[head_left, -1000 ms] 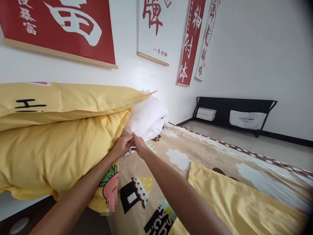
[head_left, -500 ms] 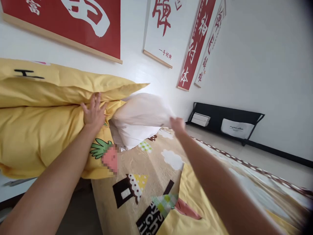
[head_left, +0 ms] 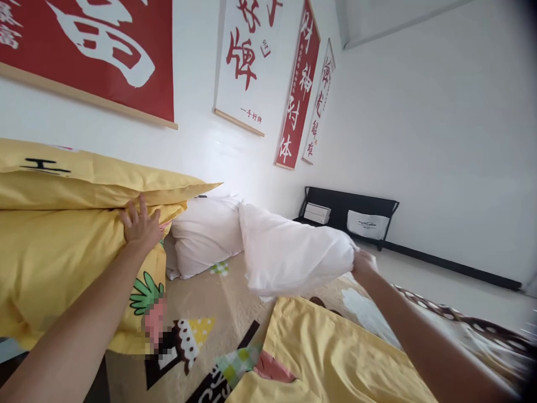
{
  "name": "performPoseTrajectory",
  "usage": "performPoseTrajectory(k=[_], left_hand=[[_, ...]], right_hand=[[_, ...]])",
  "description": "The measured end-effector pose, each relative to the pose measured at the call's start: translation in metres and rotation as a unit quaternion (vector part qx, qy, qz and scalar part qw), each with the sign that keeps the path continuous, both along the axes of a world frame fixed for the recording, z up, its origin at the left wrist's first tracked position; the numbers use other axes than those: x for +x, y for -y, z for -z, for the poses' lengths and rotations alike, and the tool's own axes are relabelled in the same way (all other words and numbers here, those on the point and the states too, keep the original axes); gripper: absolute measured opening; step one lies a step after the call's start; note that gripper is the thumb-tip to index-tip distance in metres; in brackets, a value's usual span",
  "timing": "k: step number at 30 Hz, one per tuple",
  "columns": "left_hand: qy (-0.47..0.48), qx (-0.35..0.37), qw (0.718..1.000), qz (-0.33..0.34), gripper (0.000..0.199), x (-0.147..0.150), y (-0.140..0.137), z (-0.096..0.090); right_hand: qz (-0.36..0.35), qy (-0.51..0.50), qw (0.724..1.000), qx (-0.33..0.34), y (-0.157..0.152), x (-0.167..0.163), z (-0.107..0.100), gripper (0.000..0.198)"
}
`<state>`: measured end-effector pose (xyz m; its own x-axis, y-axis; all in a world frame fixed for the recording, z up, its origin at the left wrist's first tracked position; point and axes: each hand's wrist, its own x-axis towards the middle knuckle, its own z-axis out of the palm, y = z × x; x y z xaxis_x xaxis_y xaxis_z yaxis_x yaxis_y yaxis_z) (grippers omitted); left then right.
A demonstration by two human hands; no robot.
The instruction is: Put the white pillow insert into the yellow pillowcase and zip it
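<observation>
My right hand [head_left: 364, 264] grips one end of a white pillow [head_left: 293, 252], which hangs tilted just above the bed. On the left, my left hand [head_left: 140, 224] lies with fingers spread against a stack of yellow pillows [head_left: 75, 252] with pineapple print. Between the stack and the held pillow, a second white pillow [head_left: 210, 232] rests on the patterned beige bedspread [head_left: 218, 302]. A yellow cloth [head_left: 335, 352] with a red print lies loosely in front, below the held pillow.
Red and white scrolls [head_left: 297, 89] hang on the wall behind the bed. Along the far wall stands a low black rack [head_left: 339, 197] holding a white box [head_left: 316, 212] and a white bag [head_left: 368, 225]. The bed's polka-dot edge [head_left: 440, 310] runs along the right.
My right hand has pulled a white pillow rightward, away from the yellow stack, uncovering the other white pillow. My left hand stays on the stack while the view shifts right and up.
</observation>
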<state>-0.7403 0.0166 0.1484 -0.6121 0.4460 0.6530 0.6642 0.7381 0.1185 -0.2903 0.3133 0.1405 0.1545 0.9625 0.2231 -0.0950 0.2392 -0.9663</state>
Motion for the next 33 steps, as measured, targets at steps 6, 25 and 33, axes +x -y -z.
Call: performPoseTrajectory(k=[6, 25, 33], left_hand=[[0.163, 0.043, 0.971, 0.169, 0.049, 0.056, -0.015, 0.026], [0.729, 0.368, 0.041, 0.576, 0.063, 0.317, -0.153, 0.001], [0.795, 0.131, 0.025, 0.591, 0.066, 0.464, -0.12, -0.011]], right_hand=[[-0.05, -0.035, 0.998, -0.023, 0.007, -0.027, -0.008, 0.019], [-0.199, 0.197, 0.882, 0.379, 0.211, 0.147, -0.263, 0.046], [-0.08, 0.248, 0.856, 0.446, 0.276, 0.226, -0.295, 0.042]])
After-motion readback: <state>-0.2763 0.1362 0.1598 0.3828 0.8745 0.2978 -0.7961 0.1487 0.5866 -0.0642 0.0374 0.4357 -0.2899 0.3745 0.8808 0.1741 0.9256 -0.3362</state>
